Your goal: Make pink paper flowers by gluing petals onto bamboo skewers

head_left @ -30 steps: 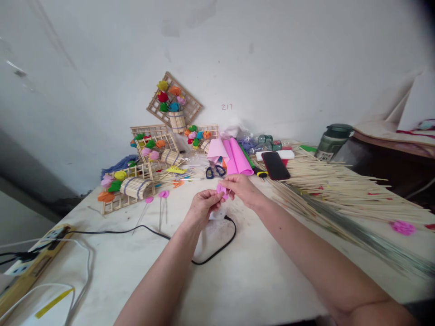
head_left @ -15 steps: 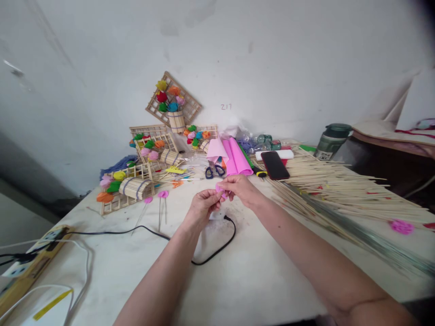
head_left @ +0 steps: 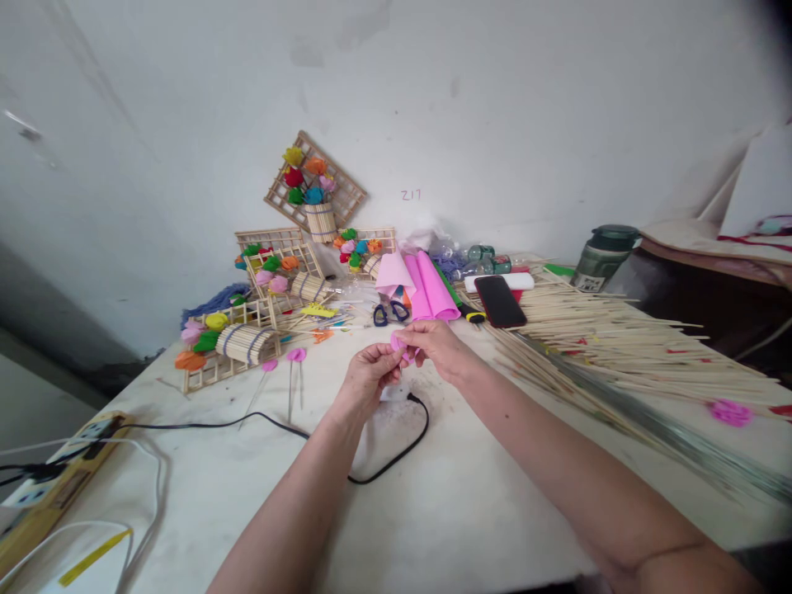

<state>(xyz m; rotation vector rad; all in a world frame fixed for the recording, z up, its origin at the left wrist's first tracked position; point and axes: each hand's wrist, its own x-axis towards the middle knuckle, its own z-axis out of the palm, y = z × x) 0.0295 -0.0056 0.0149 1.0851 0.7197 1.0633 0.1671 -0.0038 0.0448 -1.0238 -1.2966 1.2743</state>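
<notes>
My left hand (head_left: pixel 366 377) and my right hand (head_left: pixel 438 344) meet over the middle of the white table (head_left: pixel 470 495). Between their pinched fingertips sits a small pink paper piece (head_left: pixel 400 344), partly hidden by the fingers. A black cable (head_left: pixel 396 452) ends just below my hands. Two finished pink paper flowers on thin sticks (head_left: pixel 295 356) lie a little to the left.
Wooden stick frames with colourful paper flowers (head_left: pixel 247 330) stand at the back left. Pink paper sheets (head_left: pixel 426 289), blue scissors (head_left: pixel 390 313) and a dark phone (head_left: pixel 500 300) lie behind my hands. A large pile of bamboo sticks (head_left: pixel 631 351) covers the right side. A power strip (head_left: pixel 68 462) lies at the left edge.
My hands stay together on the pink piece and have shifted only slightly; the fingers work it a little.
</notes>
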